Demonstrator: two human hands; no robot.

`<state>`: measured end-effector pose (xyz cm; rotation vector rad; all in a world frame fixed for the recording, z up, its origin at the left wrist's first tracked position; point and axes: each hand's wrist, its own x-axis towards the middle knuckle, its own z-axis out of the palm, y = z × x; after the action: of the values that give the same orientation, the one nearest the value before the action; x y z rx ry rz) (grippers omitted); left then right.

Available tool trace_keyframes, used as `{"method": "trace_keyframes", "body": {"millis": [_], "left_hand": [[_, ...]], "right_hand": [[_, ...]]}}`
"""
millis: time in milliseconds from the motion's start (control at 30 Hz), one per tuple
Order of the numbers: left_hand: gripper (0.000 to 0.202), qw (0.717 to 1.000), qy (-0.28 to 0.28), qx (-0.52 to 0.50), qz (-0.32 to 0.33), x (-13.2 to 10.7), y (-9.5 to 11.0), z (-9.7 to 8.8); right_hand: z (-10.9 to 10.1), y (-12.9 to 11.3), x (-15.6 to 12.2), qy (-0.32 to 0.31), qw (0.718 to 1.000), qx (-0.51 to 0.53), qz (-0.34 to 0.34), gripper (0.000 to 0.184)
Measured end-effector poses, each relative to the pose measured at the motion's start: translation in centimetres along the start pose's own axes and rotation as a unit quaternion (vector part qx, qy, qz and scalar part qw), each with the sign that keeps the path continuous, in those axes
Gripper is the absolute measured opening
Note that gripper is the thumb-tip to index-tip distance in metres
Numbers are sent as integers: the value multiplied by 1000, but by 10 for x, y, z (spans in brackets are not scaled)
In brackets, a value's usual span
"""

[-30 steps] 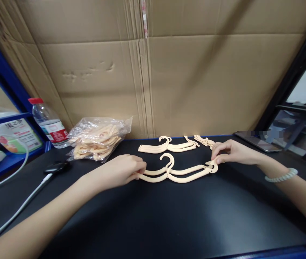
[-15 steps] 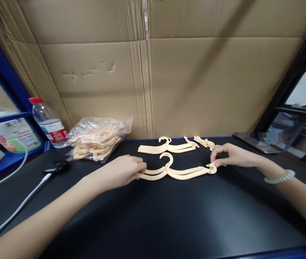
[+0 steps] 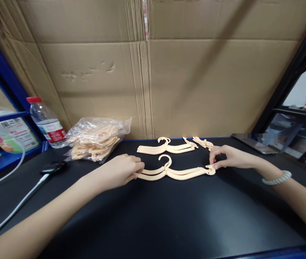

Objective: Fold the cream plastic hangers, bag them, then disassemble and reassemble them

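A cream plastic clothes hanger [image 3: 184,176] lies crosswise on the black table, its curved hook [image 3: 166,158] pointing away from me. My left hand [image 3: 124,168] is closed in a pinch on its left end, and the fingers hide the tip. At the opposite end, my right hand [image 3: 224,157] pinches a small cream hooked piece [image 3: 210,169] between thumb and fingers. This piece touches the hanger's right tip; whether it is fastened there I cannot tell. Just behind lies a stack of similar hangers [image 3: 153,149], with small hooked pieces [image 3: 190,142] at its right end.
More small cream pieces [image 3: 203,142] lie behind my right hand. A clear plastic bag [image 3: 96,138] of cream parts stands back left, beside a red-capped bottle [image 3: 47,124]. A black device [image 3: 53,167] with a white cable is at left, a phone-like slab [image 3: 255,144] at back right. Cardboard [image 3: 196,79] walls the rear.
The front hanger's hook sits slightly lower, and the small piece in my right hand has tilted flatter. Both hands keep their pinches. The whole view has shifted slightly.
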<state>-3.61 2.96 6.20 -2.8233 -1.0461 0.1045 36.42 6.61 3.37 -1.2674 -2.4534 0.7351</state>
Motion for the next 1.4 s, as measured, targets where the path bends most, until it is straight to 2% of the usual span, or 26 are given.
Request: {"method": "trace_keyframes", "body": {"millis": [167, 333, 567, 767, 1167, 1400], "left_hand": [[10, 1000, -24, 2, -9, 0, 0, -1], [6, 999, -25, -6, -30, -1, 0, -2], [18, 997, -19, -49, -51, 0, -5, -2], [9, 996, -25, -82, -38, 1, -10, 2], [11, 992, 17, -124, -28, 3, -13, 9], [11, 988, 15, -151, -40, 4, -15, 9]], "right_hand": [[0, -1, 0, -4, 1000, 1, -3, 34], [-1, -2, -1, -16, 1000, 2, -9, 33], [0, 4, -1, -33, 999, -10, -33, 45], [1, 4, -1, -50, 998, -10, -20, 38], [0, 10, 0, -40, 999, 12, -13, 33], [0, 11, 1, -38, 999, 21, -14, 33]]}}
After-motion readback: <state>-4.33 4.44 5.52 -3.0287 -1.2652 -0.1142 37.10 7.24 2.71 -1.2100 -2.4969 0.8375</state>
